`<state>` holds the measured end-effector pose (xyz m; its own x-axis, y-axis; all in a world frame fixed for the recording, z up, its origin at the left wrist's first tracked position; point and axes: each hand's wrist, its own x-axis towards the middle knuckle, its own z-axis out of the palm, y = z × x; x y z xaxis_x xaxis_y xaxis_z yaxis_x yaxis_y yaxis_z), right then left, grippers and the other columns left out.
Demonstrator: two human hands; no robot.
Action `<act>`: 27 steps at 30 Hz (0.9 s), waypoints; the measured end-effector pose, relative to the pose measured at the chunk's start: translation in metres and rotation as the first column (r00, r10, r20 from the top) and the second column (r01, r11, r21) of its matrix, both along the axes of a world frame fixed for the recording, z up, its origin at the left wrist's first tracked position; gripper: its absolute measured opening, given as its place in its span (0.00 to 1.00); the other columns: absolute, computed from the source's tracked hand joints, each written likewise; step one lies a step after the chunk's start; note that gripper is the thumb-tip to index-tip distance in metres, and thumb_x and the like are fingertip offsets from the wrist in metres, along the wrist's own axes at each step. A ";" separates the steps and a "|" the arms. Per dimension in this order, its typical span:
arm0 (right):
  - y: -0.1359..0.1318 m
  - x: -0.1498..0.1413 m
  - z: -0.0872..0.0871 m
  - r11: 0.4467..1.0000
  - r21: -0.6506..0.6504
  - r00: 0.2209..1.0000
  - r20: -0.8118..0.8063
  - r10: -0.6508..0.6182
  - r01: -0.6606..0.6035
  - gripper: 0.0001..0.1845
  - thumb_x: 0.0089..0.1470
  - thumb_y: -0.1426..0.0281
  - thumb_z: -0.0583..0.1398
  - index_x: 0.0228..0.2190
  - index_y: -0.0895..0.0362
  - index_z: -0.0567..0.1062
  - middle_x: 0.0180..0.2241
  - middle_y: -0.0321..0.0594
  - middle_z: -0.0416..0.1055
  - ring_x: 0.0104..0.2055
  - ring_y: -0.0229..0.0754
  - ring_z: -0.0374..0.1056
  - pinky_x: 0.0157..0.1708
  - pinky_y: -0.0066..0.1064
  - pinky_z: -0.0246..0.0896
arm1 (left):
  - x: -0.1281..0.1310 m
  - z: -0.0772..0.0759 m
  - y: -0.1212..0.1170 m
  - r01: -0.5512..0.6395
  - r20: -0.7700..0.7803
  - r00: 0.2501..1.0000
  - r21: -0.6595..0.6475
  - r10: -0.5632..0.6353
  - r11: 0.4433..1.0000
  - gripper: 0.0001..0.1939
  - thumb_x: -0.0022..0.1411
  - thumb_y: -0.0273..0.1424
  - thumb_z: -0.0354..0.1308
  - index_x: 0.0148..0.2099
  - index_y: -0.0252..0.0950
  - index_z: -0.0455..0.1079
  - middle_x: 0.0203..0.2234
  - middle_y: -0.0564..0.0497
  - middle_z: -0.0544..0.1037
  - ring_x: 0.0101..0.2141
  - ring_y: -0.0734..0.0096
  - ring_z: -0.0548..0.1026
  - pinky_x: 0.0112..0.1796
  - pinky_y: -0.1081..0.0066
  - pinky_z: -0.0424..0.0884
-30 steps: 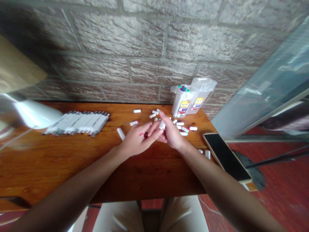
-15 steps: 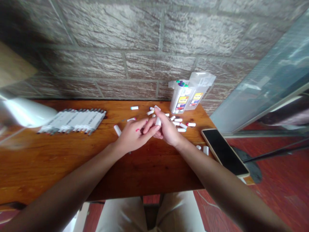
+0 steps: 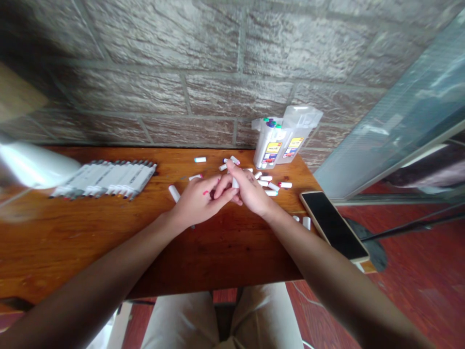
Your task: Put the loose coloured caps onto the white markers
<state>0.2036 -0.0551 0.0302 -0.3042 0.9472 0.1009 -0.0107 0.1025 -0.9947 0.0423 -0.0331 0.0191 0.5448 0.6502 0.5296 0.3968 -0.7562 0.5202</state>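
Note:
My left hand (image 3: 198,201) and my right hand (image 3: 250,191) meet above the wooden table, their fingers closed and partly overlapping. Between them shows the white end of a marker (image 3: 235,183); the rest of it is hidden by the fingers. A small red mark is on the back of my left hand. Partly under that hand lies a white marker piece (image 3: 174,193) with a reddish end. Loose white marker caps (image 3: 285,185) with coloured ends are scattered behind and to the right of my hands.
A row of white markers (image 3: 105,179) lies at the left, near a white lamp-like object (image 3: 39,165). At the back right stands an open clear marker case (image 3: 267,148) holding several markers. A phone (image 3: 334,225) rests at the table's right edge. A stone-patterned wall (image 3: 207,94) rises behind.
The view has shifted slightly, so everything sits a little further left and up. My hands keep nearly the same hold on the marker.

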 end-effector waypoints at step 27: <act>0.001 0.002 -0.009 0.964 0.264 0.891 0.441 -0.103 -0.019 0.34 0.68 0.51 0.47 0.25 0.60 0.78 0.23 0.35 0.70 0.28 0.31 0.66 0.33 0.25 0.57 | -0.002 -0.017 0.016 0.032 -0.196 0.980 -0.005 -0.032 0.999 0.19 0.65 0.36 0.50 0.23 0.33 0.63 0.18 0.52 0.71 0.21 0.77 0.68 0.26 0.74 0.57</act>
